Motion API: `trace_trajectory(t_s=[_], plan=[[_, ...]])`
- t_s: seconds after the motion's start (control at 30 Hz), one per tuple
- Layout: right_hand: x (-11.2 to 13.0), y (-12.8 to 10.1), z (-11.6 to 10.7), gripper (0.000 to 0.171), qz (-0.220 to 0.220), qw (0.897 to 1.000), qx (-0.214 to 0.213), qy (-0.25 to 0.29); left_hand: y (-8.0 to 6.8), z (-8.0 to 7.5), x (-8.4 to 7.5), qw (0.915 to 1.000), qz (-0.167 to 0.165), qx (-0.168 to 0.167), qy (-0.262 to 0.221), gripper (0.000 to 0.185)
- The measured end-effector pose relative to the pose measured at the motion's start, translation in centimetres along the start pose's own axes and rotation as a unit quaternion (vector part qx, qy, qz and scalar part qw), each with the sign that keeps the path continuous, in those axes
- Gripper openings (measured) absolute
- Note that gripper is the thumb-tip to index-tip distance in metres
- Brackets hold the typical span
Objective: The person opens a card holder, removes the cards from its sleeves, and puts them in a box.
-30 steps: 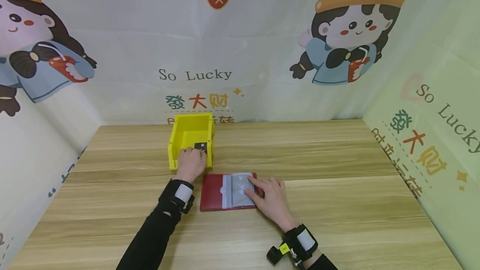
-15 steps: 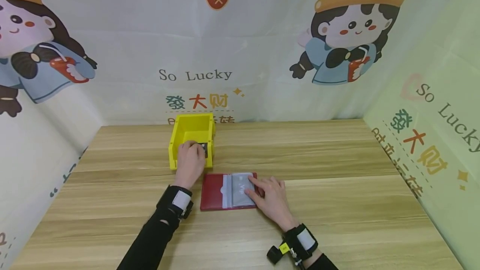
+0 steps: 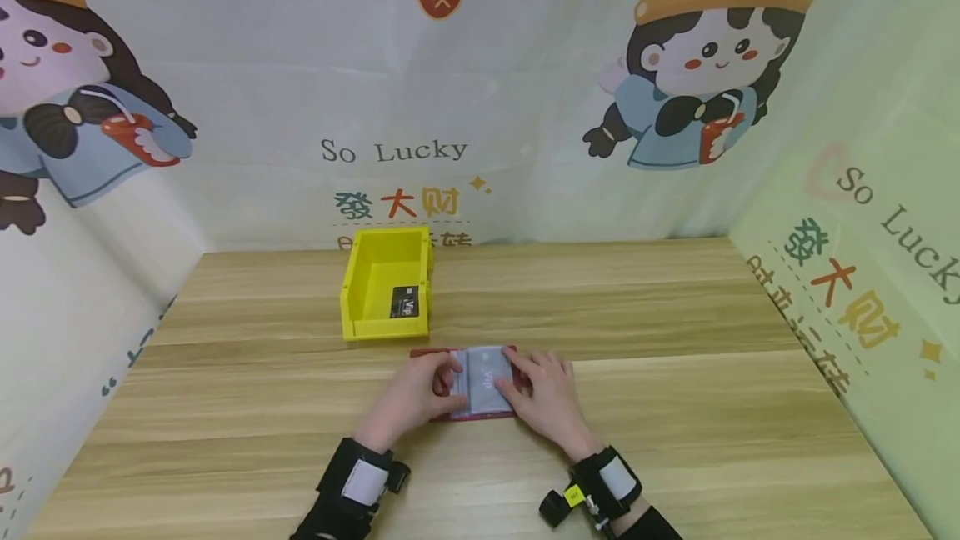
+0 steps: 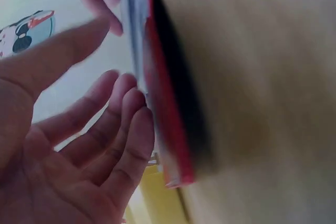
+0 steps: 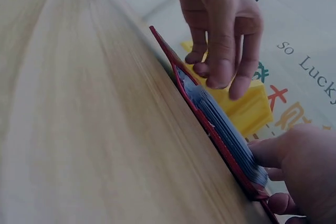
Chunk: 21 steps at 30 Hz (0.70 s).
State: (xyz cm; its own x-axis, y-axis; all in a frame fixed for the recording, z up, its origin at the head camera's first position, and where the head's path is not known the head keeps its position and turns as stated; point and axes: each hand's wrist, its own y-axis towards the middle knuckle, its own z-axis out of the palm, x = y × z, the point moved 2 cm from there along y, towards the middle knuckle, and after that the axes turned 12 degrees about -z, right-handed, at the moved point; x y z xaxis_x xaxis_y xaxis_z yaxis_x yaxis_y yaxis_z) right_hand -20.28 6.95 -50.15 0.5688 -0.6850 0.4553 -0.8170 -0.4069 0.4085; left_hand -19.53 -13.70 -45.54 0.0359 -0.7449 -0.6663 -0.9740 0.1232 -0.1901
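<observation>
A red card wallet [image 3: 480, 415] lies open on the wooden table [image 3: 675, 407], its clear sleeves [image 3: 483, 377] showing a grey VIP card. My left hand [image 3: 416, 394] rests on the wallet's left half, relaxed fingertips touching the sleeves' edge [image 4: 137, 51]. My right hand [image 3: 543, 394] presses straight fingers on the right side of the sleeves. In the right wrist view the left hand [image 5: 220, 30] hangs over the wallet [image 5: 220, 124] with its fingers down on the sleeves. Just behind stands a yellow box [image 3: 386, 277] with a black VIP card [image 3: 405, 302] inside.
Printed cloth walls with cartoon figures [image 3: 697, 82] close off the table at the back and both sides. Bare wood spreads to the right and in front of the wallet. The yellow box [image 5: 252, 106] stands a hand's width from the wallet's far edge.
My left hand let go of the black card in the yellow box and came back to the wallet's left half. The right hand stayed on the sleeves.
</observation>
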Motion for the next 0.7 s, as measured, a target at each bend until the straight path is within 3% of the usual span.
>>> trace_trajectory(t_s=[0.23,0.43,0.7], plan=[[-0.1,1.3,0.3,0.049,0.003,1.0,0.011,-0.014,0.0,0.9,0.8,0.9995,0.021,0.014,-0.016,0.042],[-0.3,2.0,1.0,0.049,-0.005,1.0,0.019,-0.024,0.0,1.3,1.1,0.9989,0.009,0.018,-0.042,0.043],[-0.1,1.9,1.1,0.046,-0.019,0.999,-0.01,-0.027,-0.1,1.2,1.3,0.9973,-0.005,0.021,-0.071,0.042]])
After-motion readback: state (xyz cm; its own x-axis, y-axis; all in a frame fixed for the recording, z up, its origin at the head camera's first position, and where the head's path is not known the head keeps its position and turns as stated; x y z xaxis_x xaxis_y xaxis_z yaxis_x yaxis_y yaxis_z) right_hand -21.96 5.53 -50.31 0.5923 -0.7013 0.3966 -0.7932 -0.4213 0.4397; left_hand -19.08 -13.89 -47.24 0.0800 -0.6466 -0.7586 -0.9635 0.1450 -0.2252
